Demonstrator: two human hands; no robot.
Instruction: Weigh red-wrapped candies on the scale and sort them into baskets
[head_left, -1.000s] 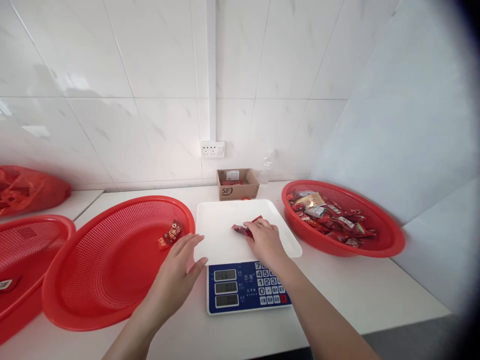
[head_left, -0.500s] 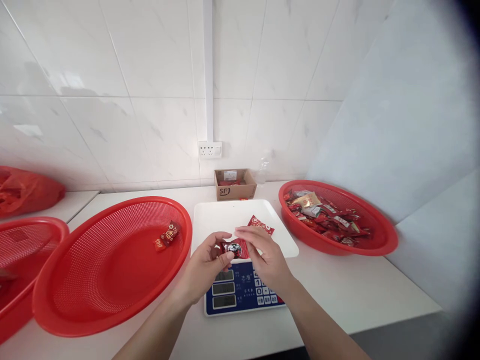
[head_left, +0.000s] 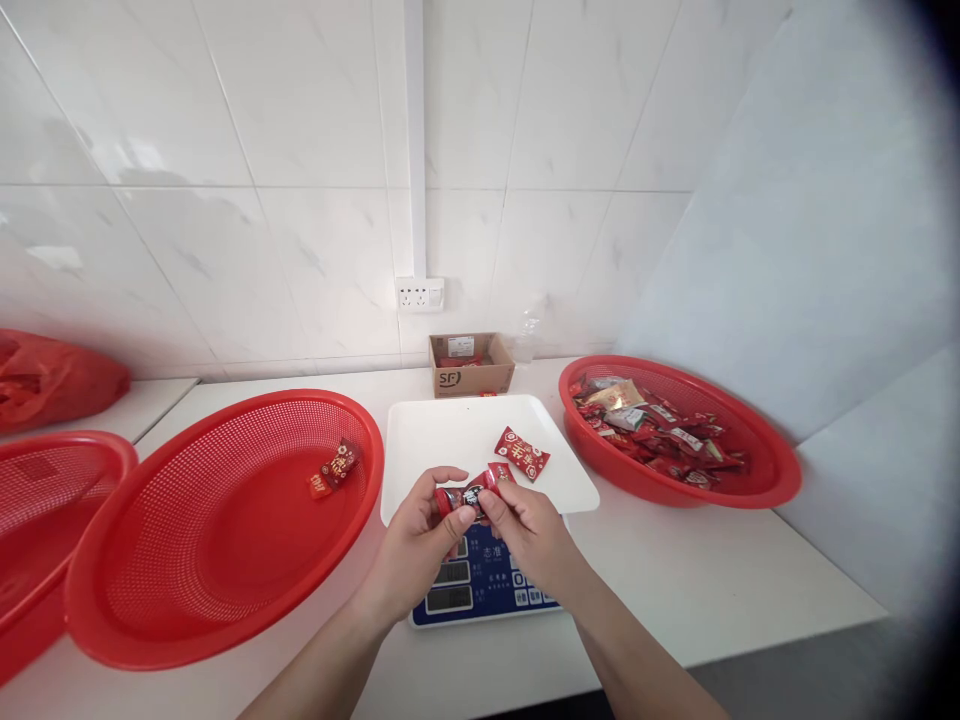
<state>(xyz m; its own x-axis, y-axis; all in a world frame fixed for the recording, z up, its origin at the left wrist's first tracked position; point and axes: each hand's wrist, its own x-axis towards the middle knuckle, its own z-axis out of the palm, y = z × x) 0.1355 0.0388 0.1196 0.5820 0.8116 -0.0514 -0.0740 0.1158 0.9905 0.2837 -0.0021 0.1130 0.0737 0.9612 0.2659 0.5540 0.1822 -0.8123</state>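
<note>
Between my two hands is a small red snack packet (head_left: 473, 494) with a black printed patch, held over the front of a digital scale (head_left: 450, 600). My left hand (head_left: 424, 530) pinches its left end between thumb and fingers. At the other end, my right hand (head_left: 529, 525) grips the wrapper with thumb and fingers. A second red packet (head_left: 523, 453), with white and gold print, lies flat on the scale's white pan (head_left: 427, 430), just beyond my right hand. My hands cover part of the scale's keypad and displays.
To the right, a red basket (head_left: 780, 490) holds many snack packets. A large red basket (head_left: 225, 560) on the left has a few packets at its right side. An SF cardboard box (head_left: 472, 380) and a clear bottle (head_left: 529, 335) stand behind the scale. Another red basket (head_left: 112, 460) and a red bag (head_left: 67, 385) sit far left.
My right hand has come down and closed on the packet's right end. The packet on the pan, partly covered before, now shows fully.
</note>
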